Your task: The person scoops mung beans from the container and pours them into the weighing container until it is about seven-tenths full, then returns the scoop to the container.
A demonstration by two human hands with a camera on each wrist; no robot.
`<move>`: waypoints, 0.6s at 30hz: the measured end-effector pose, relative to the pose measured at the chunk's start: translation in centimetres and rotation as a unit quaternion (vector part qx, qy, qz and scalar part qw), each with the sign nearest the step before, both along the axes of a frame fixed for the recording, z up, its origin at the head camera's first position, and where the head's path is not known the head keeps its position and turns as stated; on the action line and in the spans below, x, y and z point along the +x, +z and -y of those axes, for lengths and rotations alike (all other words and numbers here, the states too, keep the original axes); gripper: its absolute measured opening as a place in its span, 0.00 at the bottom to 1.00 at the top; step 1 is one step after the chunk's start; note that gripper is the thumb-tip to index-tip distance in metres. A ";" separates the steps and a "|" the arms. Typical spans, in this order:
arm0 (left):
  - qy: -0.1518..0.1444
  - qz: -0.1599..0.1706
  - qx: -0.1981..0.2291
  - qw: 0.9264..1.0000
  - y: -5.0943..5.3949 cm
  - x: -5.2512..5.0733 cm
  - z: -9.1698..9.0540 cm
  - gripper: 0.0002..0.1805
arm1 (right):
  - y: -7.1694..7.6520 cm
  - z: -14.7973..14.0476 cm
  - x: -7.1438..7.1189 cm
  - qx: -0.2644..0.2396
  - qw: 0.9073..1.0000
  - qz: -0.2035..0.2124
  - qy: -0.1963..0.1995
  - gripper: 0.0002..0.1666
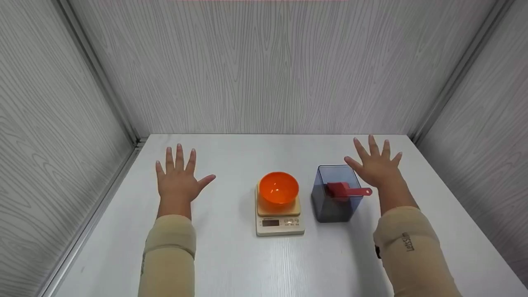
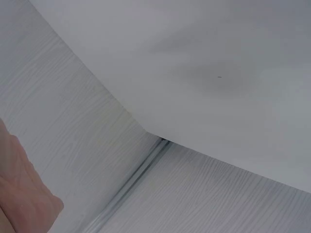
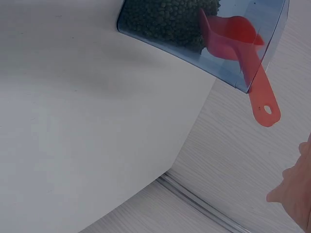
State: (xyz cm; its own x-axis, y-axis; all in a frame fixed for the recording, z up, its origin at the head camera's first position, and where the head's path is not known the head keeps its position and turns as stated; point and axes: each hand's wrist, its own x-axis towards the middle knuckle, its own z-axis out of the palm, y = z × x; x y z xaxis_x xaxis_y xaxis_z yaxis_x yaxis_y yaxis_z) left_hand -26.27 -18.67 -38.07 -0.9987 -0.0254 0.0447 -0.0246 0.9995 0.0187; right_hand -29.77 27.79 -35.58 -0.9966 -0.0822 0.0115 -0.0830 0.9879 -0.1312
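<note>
Left hand (image 1: 177,185) and right hand (image 1: 377,168) are both stretched forward above the surface (image 1: 222,255), fingers splayed super wide. The red scoop (image 1: 345,191) sits in that bluish see-through bin (image 1: 336,212) near the right hand, long axis roughly left-right, handle poking out past the right rim.

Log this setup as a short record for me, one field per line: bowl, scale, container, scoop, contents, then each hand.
Bowl: orange bowl, upright on the scale
Scale: digital kitchen scale, no readable figure on its display
Container: clear bluish container, right of the scale
Scoop: red scoop, head inside the container, handle past the rim
Contents: dark pellets in the container
Left hand: spread, holding nothing
Right hand: spread, holding nothing, nearest the container
</note>
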 end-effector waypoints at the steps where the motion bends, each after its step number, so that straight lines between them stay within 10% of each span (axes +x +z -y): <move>1: -0.004 -0.002 -0.001 1.000 -0.1 0.0 -0.1 0.49 | 0.0 0.0 0.0 0.000 1.000 0.001 0.000 0.48; 18: -0.023 0.052 0.100 0.993 -4.4 0.3 -5.1 0.48 | 0.4 0.1 0.2 -0.008 1.000 0.003 0.002 0.48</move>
